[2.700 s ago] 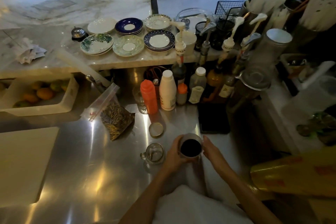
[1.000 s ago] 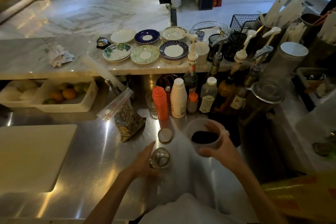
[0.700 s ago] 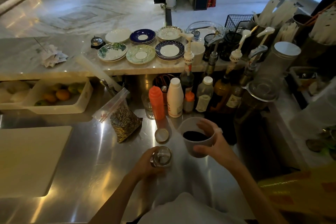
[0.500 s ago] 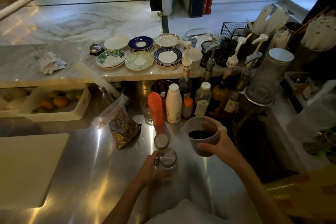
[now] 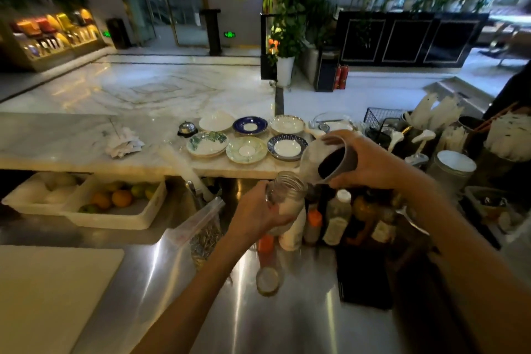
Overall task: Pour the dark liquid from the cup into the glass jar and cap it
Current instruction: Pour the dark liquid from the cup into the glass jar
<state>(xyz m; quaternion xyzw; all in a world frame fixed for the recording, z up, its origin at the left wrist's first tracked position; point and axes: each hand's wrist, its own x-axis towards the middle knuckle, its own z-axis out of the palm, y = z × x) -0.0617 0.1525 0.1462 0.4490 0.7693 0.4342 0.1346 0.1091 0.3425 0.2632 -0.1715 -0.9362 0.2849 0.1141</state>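
Observation:
My left hand grips a clear glass jar and holds it up above the steel counter, its open mouth facing up. My right hand holds a pale cup with dark liquid inside, tilted to the left so its lip hangs just over the jar's mouth. No stream of liquid is visible. The jar's round lid lies flat on the counter below my left forearm.
A bag of seeds sits left of the lid. Squeeze bottles and syrup bottles stand behind the jar. A black mat lies to the right. Saucers fill the marble ledge, fruit trays sit left, a white board lower left.
Both hands have risen off the counter. The jar was lifted from the steel surface, and the cup went from upright to tilted over the jar's mouth. The view tilted upward.

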